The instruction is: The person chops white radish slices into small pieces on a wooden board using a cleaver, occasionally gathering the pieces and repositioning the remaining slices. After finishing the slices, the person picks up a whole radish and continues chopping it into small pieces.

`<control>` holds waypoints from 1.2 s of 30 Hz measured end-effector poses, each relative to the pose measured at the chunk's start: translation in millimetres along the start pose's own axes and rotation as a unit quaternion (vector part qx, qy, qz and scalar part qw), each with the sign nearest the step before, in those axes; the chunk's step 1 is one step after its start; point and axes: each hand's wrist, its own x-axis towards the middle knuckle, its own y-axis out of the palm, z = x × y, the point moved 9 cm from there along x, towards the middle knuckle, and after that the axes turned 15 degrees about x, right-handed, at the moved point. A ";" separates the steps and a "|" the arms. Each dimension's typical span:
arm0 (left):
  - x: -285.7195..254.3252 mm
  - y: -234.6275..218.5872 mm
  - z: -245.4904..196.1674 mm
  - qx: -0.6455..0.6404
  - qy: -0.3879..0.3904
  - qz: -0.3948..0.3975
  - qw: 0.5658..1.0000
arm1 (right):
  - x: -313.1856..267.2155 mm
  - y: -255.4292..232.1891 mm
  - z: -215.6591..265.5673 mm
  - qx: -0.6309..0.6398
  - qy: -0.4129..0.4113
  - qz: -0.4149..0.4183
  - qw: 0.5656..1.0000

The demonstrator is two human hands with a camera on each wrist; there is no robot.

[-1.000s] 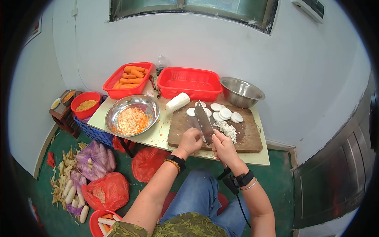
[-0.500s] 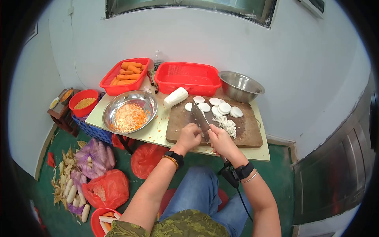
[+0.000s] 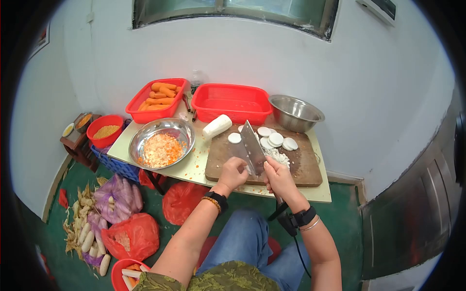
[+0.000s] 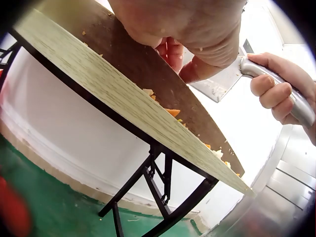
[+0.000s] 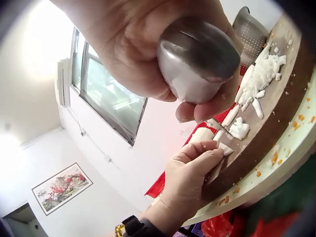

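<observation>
My right hand [image 3: 279, 179] grips the metal handle of the cleaver [image 3: 253, 149], its broad blade slanting over the wooden board [image 3: 213, 162]. In the right wrist view the handle's rounded end [image 5: 197, 54] fills the top of the palm. Just left of the blade, my left hand [image 3: 233, 173] has bent fingers; the right wrist view shows this hand [image 5: 185, 170] pinching a small white radish piece [image 5: 225, 149] at the board's near edge. Finely chopped radish [image 3: 277, 156] lies right of the blade, partly hidden, with round white slices [image 3: 275, 139] behind it.
A thick white radish [image 3: 217, 126] rests at the board's left edge. Around it stand a steel bowl of chopped carrot mix [image 3: 138, 140], a red basket of carrots [image 3: 138, 115], another red basket [image 3: 233, 116] and a deep steel bowl [image 3: 296, 119].
The cleaver has turned, so more of its blade face shows, and it covers some slices behind it. My right hand has shifted slightly right; the left stays beside the blade.
</observation>
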 end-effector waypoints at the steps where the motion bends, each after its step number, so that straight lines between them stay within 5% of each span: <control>1: 0.6 -0.1 -0.7 -0.005 -0.004 -0.001 1.000 | 0.5 1.3 -1.1 0.005 0.001 0.003 1.000; 32: 0.9 -9.4 9.7 -0.029 -0.069 -0.036 0.997 | 7.3 15.0 -9.2 -0.068 0.021 0.031 0.997; 35: 1.1 -11.5 9.0 -0.018 -0.063 -0.045 0.997 | 5.6 25.1 3.4 -0.146 0.008 0.027 0.989; 36: 1.0 -11.2 8.3 -0.010 -0.060 -0.049 0.997 | 10.0 27.2 3.1 -0.189 -0.071 0.021 0.979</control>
